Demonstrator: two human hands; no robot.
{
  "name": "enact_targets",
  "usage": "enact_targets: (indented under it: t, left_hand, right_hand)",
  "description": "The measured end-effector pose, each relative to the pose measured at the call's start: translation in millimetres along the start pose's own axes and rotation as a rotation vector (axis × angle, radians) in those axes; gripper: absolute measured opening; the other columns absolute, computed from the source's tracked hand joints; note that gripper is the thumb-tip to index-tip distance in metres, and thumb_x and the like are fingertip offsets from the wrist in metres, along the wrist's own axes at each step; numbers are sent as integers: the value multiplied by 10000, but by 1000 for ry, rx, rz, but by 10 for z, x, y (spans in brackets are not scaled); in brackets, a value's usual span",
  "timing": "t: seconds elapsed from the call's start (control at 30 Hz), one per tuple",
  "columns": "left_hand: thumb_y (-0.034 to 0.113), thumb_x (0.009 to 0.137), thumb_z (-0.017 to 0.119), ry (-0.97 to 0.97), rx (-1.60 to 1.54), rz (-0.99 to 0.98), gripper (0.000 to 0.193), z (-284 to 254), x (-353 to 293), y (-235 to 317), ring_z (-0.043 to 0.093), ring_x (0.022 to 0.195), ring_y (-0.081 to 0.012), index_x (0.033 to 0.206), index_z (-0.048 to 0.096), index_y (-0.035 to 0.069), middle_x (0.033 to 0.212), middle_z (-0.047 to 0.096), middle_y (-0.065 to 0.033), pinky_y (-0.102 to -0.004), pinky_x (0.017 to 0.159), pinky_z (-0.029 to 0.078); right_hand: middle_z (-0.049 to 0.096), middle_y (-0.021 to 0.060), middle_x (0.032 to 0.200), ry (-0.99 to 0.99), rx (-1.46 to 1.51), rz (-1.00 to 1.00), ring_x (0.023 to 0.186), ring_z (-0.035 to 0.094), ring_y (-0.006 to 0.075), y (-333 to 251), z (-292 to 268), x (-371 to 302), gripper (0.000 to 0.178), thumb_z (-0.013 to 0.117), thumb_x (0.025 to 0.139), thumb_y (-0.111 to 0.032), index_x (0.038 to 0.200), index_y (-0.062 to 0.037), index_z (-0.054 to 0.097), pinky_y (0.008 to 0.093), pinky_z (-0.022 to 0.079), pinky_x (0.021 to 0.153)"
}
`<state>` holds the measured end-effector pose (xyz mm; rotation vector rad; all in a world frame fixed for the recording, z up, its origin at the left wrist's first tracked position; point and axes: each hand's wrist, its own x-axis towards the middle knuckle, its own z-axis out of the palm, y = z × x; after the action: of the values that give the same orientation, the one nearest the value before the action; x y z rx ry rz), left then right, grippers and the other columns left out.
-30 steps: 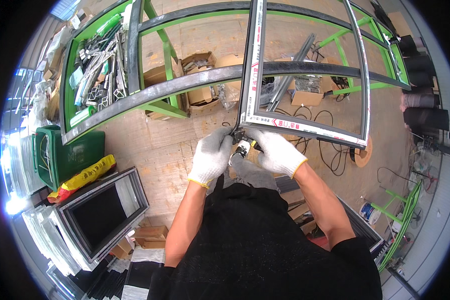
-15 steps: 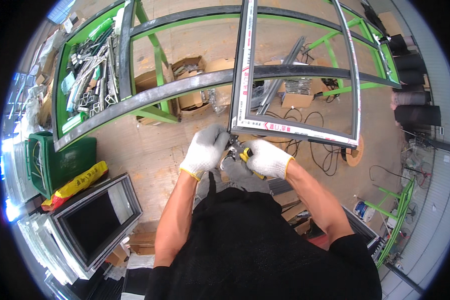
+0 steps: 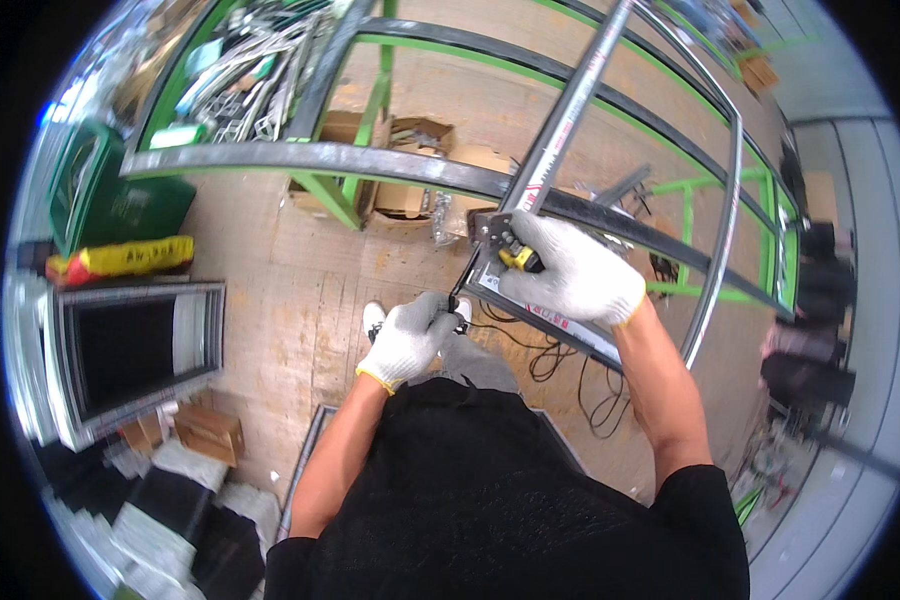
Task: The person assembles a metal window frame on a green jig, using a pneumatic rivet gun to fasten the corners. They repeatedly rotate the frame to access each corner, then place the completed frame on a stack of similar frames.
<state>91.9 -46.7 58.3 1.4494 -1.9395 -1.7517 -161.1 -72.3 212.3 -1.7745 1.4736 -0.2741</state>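
Note:
My left hand [image 3: 410, 338], in a white glove with yellow trim, pinches the lower end of a thin black strip [image 3: 464, 276] that runs up to the near corner of a metal window frame [image 3: 560, 150]. My right hand [image 3: 570, 268], gloved alike, is wrapped round a cutter-like hand tool [image 3: 518, 255] with yellow-and-black handles and a dark metal head. The tool's head is beside that same corner, above the strip's upper end. The frame, partly covered in printed white protective tape, lies tilted across a bench. My right hand hides part of its near bar.
The black-topped green bench frame [image 3: 410, 163] spans the far side, with metal offcuts [image 3: 260, 80] at left. Cardboard boxes [image 3: 410, 200] sit beneath. Loose cables [image 3: 545, 360] lie on the floor. A green bin [image 3: 135, 210] and stacked framed panels [image 3: 140, 350] stand left.
My right hand has moved up and right with the tool to the frame's corner. My left hand is lower, and the black strip now shows stretched between it and the corner. The view has turned.

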Motion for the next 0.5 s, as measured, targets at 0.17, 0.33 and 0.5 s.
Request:
enact_targets:
  t: [0.17,0.33,0.5]
  left_hand:
    - [423,1050,657,232,-30,-115,377,284,-257,243,773,876,-281,1044,755,60,854,782,-119,-405,1061,430]
    - [303,1014,722,489,-506,-214,310,641,-310,391,756,819,-225,1091,760,6,891,792,-127,-340,799,567]
    - [224,1000,715,672,-553,-203,286,832,-210,355,739,813,-209,1114,756,-35,910,789,-150,-344,784,572]
  right_hand:
    - [712,164,999,-234,-315,-371,988,711,377,144,-51,757,361,844,781,-205,1098,-41,791,451,584,896]
    - [764,241,1056,-653,-544,-419,1016,730,422,82,281,1234,344,768,758,-162,1061,0,790,482,582,922]
    - [764,242,973,-800,-658,-455,948,735,435,36,454,1408,321,768,749,-179,1006,12,784,486,582,860]
